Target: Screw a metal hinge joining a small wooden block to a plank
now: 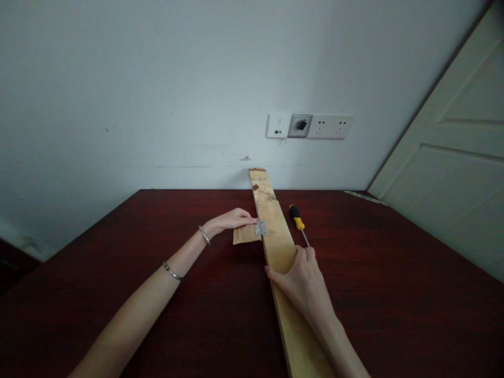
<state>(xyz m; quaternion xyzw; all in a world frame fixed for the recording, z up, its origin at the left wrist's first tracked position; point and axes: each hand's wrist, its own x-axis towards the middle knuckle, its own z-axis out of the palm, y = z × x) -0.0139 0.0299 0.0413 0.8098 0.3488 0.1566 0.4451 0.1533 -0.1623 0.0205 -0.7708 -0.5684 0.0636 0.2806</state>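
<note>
"Double grip around the hinge (263, 227), mid-frame?"

"Yep, pinching the small wood piece (244, 234) with left hand (233, 218), clamping the plank (277, 239) with right hand (302, 275), below centre. Probably steadying; needs both kept still next."

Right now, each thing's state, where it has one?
Left hand: at hinge
Right hand: gripping long board
Hinge: leaves spread
Small wood piece: jutting left from long board
Long board: held, far end toward wall
Screwdriver: lying on table, right of long board
Right socket panel: nothing plugged in
Door: can't tell if shut
</note>
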